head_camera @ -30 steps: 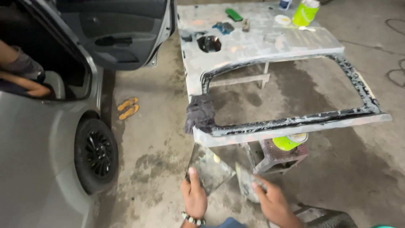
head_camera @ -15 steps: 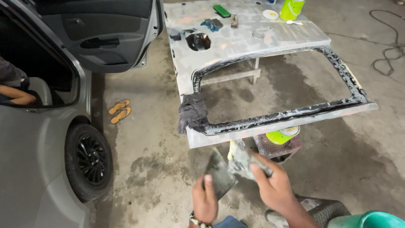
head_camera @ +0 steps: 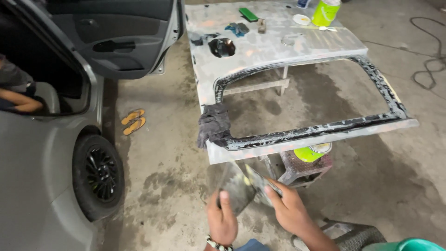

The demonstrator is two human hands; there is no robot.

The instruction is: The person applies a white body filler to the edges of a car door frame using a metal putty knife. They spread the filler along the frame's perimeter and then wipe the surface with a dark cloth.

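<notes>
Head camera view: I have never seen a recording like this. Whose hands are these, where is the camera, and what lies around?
The camera sits on a person's head and looks down at their bare hands. The left hand holds a flat dark plate; the right hand presses a thin scraper blade against it. Ahead, a sanded grey car hatch panel rests on stands, with a dark rag, a green can and small tools on it. A grey car stands open on the left, orange sandals beside it.

My left hand [head_camera: 222, 222] hides the sheet's [head_camera: 237, 188] lower corner; below it, the picture's edge cuts my wrists.
</notes>
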